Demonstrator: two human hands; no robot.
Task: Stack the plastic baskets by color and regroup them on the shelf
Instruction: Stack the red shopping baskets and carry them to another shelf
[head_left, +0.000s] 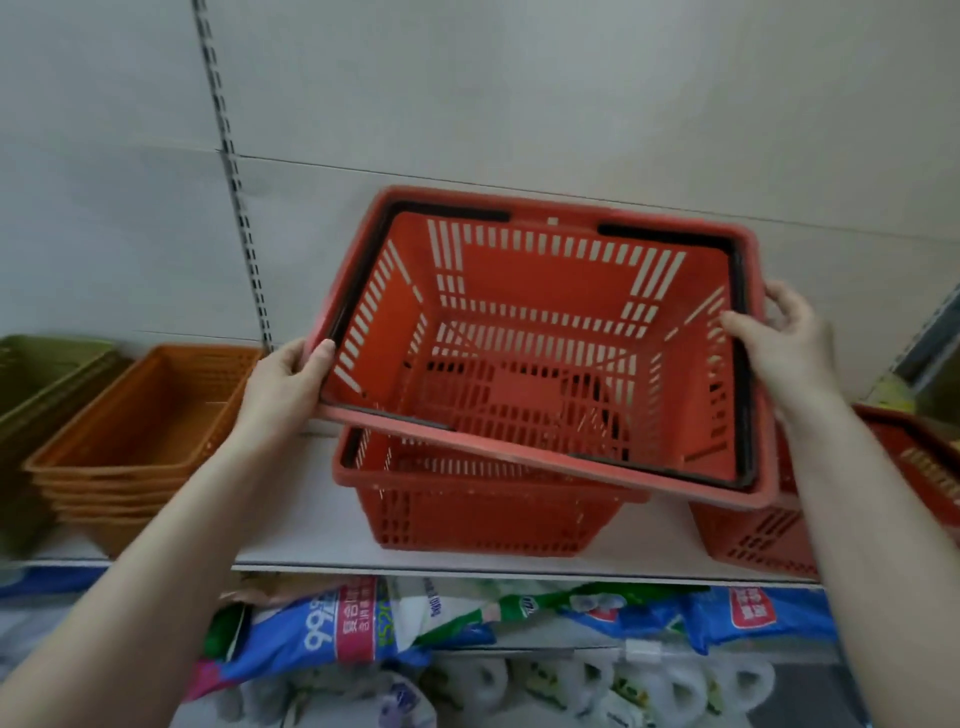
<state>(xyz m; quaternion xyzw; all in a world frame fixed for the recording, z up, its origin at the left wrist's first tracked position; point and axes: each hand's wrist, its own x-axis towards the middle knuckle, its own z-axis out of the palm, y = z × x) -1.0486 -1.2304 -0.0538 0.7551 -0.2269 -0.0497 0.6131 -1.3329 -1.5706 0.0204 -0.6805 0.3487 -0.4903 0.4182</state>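
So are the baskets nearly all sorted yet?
Partly. The orange stack and green stack already sit nested at the left. Both hands, left hand and right hand, hold a red basket tilted above another red basket on the shelf. It isn't nested yet, and another red one waits at the right.

The green baskets (36, 395) at nine o'clock are cut off by the edge. The held red basket (545, 364) hides most of the red basket under it (467, 499). Another red basket (914, 467) at three o'clock is cut off too.
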